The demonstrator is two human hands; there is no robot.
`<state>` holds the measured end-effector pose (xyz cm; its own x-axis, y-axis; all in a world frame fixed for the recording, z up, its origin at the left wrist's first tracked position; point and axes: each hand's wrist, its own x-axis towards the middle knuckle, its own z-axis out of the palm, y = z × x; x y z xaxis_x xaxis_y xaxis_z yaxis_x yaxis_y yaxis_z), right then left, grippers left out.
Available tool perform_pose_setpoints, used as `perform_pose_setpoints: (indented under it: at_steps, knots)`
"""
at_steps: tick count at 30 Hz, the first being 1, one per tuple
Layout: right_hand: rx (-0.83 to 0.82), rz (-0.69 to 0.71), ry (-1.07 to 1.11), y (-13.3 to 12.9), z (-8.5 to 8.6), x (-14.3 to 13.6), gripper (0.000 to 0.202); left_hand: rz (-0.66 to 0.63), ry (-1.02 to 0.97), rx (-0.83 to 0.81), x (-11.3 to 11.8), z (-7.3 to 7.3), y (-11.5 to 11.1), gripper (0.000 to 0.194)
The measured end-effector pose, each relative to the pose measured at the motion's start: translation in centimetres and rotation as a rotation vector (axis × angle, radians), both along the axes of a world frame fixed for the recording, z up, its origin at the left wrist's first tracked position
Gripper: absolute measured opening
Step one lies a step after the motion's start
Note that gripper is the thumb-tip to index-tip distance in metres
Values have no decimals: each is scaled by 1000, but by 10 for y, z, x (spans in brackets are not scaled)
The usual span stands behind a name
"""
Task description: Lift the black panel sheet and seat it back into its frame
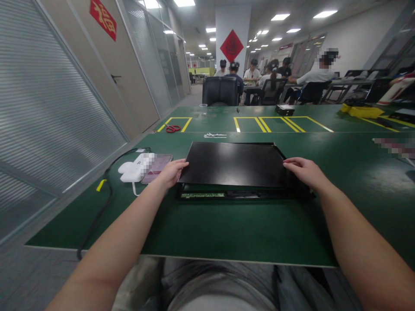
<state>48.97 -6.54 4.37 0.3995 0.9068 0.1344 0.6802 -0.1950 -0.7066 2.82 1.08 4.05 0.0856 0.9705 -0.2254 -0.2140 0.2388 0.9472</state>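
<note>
A flat black screen panel (233, 164) lies tilted over a black frame (259, 195) on the green table. Along the frame's near side a strip of green circuit board (202, 195) shows below the panel's edge. My left hand (172, 172) grips the panel's left edge between thumb and fingers. At the right edge, my right hand (303, 170) pinches the panel near the frame's right side. The panel's near edge stands apart from the frame. What lies beneath the rest of the panel is hidden.
Left of the panel are a phone (157, 167), a white device (134, 169) and a black cable (106, 203) running over the table's edge. Beyond sit red-handled scissors (173, 128), small white pieces (215, 135), a black box (285, 109) and a yellow item (363, 111). Several people sit farther back.
</note>
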Motion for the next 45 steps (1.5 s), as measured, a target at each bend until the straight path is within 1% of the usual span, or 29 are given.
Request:
perform_pose_setpoints:
  at_steps: [3,8,16,23,28,30,34,38,42,45]
  knots:
    - [-6,7,-20,1,-1,2,29,-42,-14,-34,-4,-2,-2,27]
    - [-39,-12,-37,1,1,1,27,-86,1,1,-5,-6,-2,31]
    - [-67,-13,-87,2,-1,1,28,-64,5,21,-7,-14,1,36]
    - [-66,15,-136,3,-6,2,27,-49,23,18,-6,-12,-1,36]
    - [-79,51,-201,5,-9,0,25,-25,74,20,-6,-13,-3,50]
    - [-104,53,-230,5,-8,-1,25,-19,95,21,-5,-12,-4,52]
    - [-140,53,-259,4,-5,-3,26,-29,119,35,-4,-10,-7,53]
    - [-157,71,-291,5,-6,-2,31,-50,107,38,-3,-8,-9,54]
    - [-170,75,-326,6,-7,0,33,13,90,75,0,-8,-10,53]
    - [-177,66,-337,6,-6,0,33,28,134,145,2,-7,-12,47]
